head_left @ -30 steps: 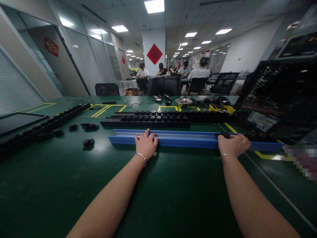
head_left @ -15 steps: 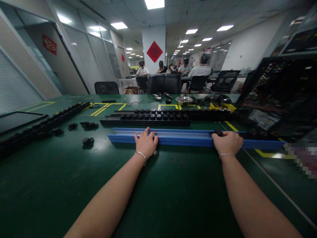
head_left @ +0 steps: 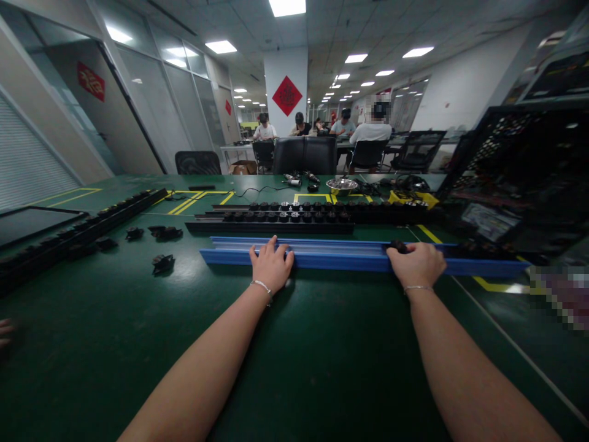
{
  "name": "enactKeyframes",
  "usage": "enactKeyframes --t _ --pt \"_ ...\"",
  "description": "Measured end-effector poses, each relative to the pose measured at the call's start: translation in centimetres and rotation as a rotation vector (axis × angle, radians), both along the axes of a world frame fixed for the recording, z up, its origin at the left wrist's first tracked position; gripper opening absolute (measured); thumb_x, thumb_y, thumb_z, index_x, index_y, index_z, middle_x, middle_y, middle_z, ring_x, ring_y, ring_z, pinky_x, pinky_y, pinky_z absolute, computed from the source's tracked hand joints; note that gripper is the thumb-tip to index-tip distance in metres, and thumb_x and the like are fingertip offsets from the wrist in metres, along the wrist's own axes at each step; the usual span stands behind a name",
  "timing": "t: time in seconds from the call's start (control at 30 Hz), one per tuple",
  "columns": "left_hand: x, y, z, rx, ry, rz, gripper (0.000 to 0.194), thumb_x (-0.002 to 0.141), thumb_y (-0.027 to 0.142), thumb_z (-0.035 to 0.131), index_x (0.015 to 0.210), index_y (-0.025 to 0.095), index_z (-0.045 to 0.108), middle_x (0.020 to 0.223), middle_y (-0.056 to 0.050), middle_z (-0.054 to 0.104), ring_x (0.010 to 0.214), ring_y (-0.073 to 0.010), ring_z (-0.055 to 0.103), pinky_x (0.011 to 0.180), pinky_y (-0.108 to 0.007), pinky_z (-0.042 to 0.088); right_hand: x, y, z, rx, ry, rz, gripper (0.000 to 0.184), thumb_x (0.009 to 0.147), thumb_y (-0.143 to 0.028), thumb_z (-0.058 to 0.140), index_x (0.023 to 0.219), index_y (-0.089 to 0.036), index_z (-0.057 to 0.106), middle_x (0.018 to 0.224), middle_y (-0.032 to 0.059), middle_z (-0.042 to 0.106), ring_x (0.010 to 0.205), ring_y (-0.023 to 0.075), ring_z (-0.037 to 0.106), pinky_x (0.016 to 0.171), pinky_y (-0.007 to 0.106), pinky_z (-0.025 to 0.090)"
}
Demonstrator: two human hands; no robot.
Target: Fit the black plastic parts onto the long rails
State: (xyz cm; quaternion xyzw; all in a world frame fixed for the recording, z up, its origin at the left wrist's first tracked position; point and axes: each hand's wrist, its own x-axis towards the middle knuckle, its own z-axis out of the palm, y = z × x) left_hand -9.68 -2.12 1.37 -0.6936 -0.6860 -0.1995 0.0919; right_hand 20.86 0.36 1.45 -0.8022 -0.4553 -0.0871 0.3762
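- Sliding leftward since the earlier frame, the right hand [head_left: 419, 266] is pinching a black part [head_left: 398, 247] in the blue channel [head_left: 340, 260].
- Left hand [head_left: 270, 266], fingers spread, is touching the channel.
- Dark pieces [head_left: 478, 248] are occupying only its right stretch.

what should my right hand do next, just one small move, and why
Probably slide the black module slightly left along the blue channel. Your right hand pinches it at the channel, your left hand has its fingers spread on the channel, seemingly bracing it, and other black modules sit toward the right end.
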Motion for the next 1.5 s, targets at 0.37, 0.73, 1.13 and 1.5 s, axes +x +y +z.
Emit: enactKeyframes --t 0.37,0.73,1.13,1.5 --pt "-0.1 0.1 -0.3 0.021 -0.001 -0.014 0.041 0.089 0.047 0.030 0.113 0.031 0.060 0.140 -0.006 0.043 0.117 -0.0263 0.047 0.105 -0.055 0.018 -1.0 0.0 0.0 0.007 -0.021 0.038 0.024 0.058 -0.041 0.058 0.066 -0.020 0.051 0.081 0.0060 0.051 0.085 0.0242 0.043 0.082 0.043 0.035" --pt "-0.1 0.1 -0.2 0.017 -0.001 -0.007 0.042 0.090 0.047 0.030 0.113 0.031 0.061 0.140 -0.006 0.043 0.118 -0.0262 0.047 0.105 -0.054 0.018 -2.5 0.0 -0.1 0.024 -0.082 0.114 0.022 0.061 -0.040 0.056 0.066 -0.020 0.052 0.082 0.0084 0.054 0.083 0.0256 0.045 0.080 0.042 0.035" --pt "-0.1 0.2 -0.4 0.043 0.009 -0.009 0.040 0.089 0.046 0.031 0.112 0.031 0.061 0.139 -0.007 0.044 0.116 -0.0262 0.048 0.104 -0.055 0.020 -2.9 0.1 -0.3 0.053 -0.084 0.172 0.023 0.060 -0.041 0.057 0.065 -0.020 0.052 0.080 0.0093 0.055 0.081 0.0259 0.045 0.076 0.042 0.035" --pt "-0.1 0.2 -0.3 0.033 0.006 0.000 0.039 0.089 0.045 0.032 0.111 0.031 0.061 0.140 -0.007 0.043 0.117 -0.0260 0.048 0.105 -0.054 0.018 -3.5 0.2 -0.4 0.074 -0.107 0.202 0.020 0.062 -0.040 0.055 0.066 -0.020 0.053 0.079 0.0084 0.056 0.082 0.0255 0.046 0.076 0.040 0.036"
